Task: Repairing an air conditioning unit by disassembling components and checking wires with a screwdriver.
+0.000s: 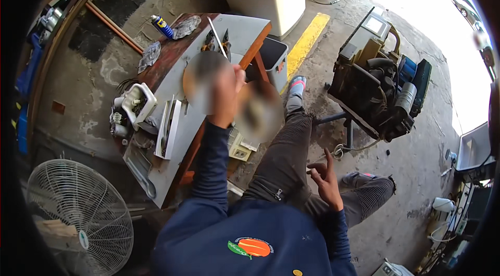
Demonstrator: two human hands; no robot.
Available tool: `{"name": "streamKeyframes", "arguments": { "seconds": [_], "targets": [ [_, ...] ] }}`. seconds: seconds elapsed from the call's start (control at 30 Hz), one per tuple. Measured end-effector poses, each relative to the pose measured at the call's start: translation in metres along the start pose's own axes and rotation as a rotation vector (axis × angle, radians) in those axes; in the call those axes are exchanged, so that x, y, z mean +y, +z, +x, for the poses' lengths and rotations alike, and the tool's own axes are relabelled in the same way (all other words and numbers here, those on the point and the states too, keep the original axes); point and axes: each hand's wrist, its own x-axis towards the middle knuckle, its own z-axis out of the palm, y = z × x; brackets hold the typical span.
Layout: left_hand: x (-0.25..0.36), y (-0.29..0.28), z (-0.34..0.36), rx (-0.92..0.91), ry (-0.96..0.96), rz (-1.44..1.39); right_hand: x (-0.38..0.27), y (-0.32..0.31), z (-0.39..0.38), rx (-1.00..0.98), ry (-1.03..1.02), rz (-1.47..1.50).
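My left hand [225,100] is raised over the right edge of the workbench [179,119]. A blur hides most of its fingers, so I cannot make out whether they hold anything. Close by on the bench lie tools with dark jaws and orange parts [209,42] and a long thin white strip [216,37]. A narrow white tray [168,129] with slim items in it rests nearer to me, beside a white plastic housing [139,103]. Over my right leg, my right hand [328,186] hovers with its index finger stretched out and nothing in it.
A blue and yellow spray can [162,27] and crumpled clear bags [186,27] lie at the far bench end. A wire-caged fan [80,218] stands lower left. A bulky machine with hoses [383,75] sits on a legged stand at right. A grey bin [273,54] adjoins the bench.
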Motion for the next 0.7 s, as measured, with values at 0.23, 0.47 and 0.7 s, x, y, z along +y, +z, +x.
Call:
{"name": "streamKeyframes", "arguments": {
  "seconds": [0.23, 0.47, 0.7],
  "targets": [
    [-0.122, -0.126, 0.175, 0.220, -0.100, 1.167, 0.044, -0.055, -0.009, 0.118, 0.097, -0.255],
    [-0.127, -0.135, 0.191, 0.188, -0.058, 1.359, -0.027, -0.094, 0.001, 0.420, -0.240, -0.361],
    [-0.079, -0.089, 0.179, 0.196, 0.042, 1.222, -0.148, -0.156, 0.039, 0.846, -0.688, -0.477]
  ]
}}
